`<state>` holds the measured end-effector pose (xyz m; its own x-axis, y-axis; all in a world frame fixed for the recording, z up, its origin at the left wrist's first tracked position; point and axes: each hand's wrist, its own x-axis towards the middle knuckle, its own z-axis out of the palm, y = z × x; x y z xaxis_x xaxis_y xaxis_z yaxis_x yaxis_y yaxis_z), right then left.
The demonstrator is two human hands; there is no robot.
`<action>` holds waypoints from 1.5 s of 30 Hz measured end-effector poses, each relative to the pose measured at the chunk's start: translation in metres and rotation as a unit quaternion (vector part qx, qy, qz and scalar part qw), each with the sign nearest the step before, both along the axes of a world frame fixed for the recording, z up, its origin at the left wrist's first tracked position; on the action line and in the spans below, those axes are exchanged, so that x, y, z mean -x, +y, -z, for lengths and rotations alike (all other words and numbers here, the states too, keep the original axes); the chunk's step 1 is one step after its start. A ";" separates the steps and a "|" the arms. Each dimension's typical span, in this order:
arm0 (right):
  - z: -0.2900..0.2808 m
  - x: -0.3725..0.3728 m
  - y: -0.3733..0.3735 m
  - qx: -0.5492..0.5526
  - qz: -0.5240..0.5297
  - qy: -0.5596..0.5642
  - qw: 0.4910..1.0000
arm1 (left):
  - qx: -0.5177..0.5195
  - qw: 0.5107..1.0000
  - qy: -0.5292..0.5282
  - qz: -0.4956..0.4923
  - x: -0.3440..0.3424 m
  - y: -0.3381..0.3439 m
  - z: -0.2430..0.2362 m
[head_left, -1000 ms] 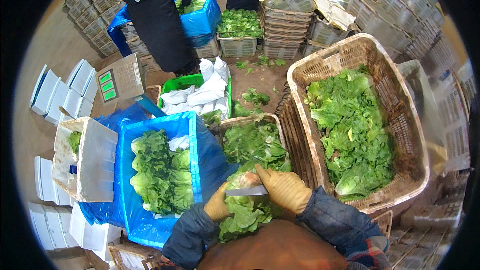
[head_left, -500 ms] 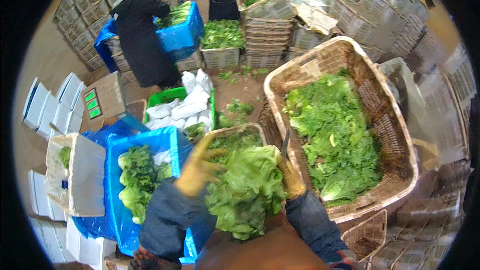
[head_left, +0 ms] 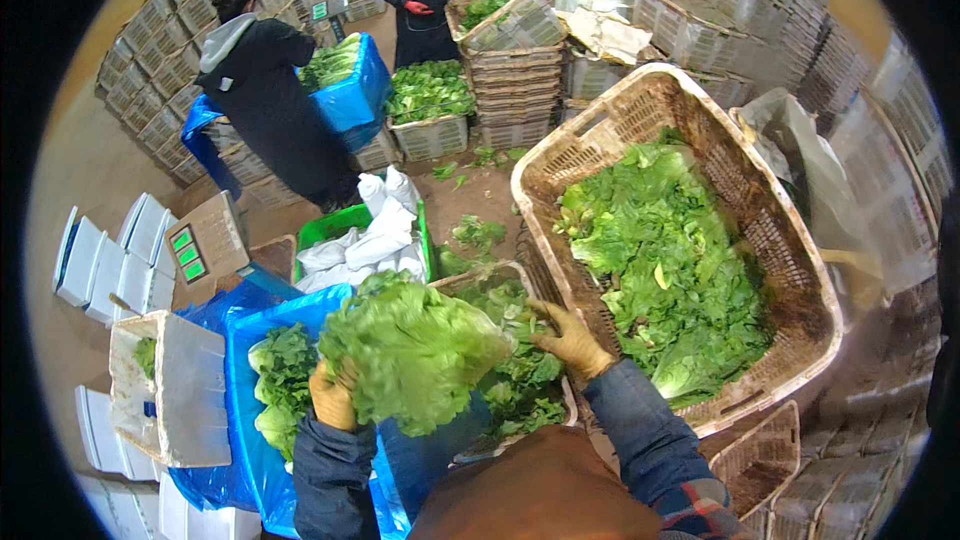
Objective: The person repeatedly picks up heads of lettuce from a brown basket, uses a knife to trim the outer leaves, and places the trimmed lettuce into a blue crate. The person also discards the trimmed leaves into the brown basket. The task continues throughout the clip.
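My left hand (head_left: 333,395), in a yellow work glove, grips a large leafy green lettuce (head_left: 410,355) at its left side, above the front crates. My right hand (head_left: 577,342), gloved alike, is just off the pale right end of the lettuce. Its fingers are curled; it held a knife a moment ago, but the blade does not show clearly now. Several lettuces (head_left: 282,380) lie in a blue-lined crate (head_left: 250,460) at the left. Below my hands, loose leaves (head_left: 525,380) fill a crate. To the right, a big, dirty plastic crate (head_left: 740,230) holds more lettuce.
Beyond my hands stand a green crate (head_left: 430,250) of white bags (head_left: 385,235) and a scale display (head_left: 188,252). A white foam box (head_left: 195,390) sits at the left. Two people (head_left: 270,100) work among crates farther back. Stacked crates (head_left: 515,90) line the room.
The lettuce has moved left and up and lies more sideways. My left hand has come down and closed on it. My right hand is off it, and the knife blade has dropped from sight.
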<state>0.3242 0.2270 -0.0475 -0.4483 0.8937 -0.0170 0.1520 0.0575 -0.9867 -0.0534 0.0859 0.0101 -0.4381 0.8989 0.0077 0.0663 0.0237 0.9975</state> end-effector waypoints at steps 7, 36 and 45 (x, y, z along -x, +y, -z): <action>-0.049 0.065 -0.004 -0.274 -0.088 -0.018 0.957 | -0.129 0.808 0.571 0.073 -0.025 -0.005 -0.078; -0.021 0.075 -0.023 0.401 -0.224 0.226 0.859 | 0.087 0.968 0.220 0.083 -0.054 -0.048 -0.083; -0.025 0.310 -0.126 -0.011 -0.396 -0.030 0.918 | 0.004 0.871 -0.100 -0.480 -0.047 -0.248 0.039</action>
